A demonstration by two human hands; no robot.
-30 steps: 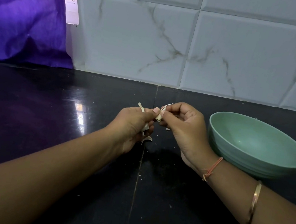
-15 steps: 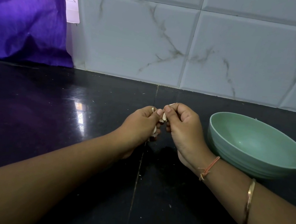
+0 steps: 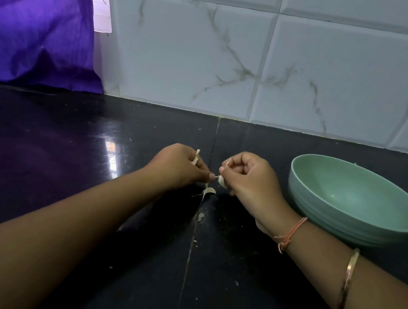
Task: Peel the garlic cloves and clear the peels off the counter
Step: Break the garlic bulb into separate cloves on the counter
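Above the worktop's [image 3: 71, 165] middle seam, the right hand [image 3: 248, 181] pinches a garlic clove [image 3: 222, 181]. The left hand [image 3: 179, 166] pinches a peel strip [image 3: 197, 156], seemingly attached to the clove. A sharp tug could tear the skin short, scattering flakes beside the fallen peel [image 3: 209, 191].

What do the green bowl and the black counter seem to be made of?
Green bowl: probably matte plastic or melamine; even pale colour, soft dull sheen, ridged outer wall. Black counter: likely polished stone, perhaps granite; it mirrors the window light and has a straight seam.
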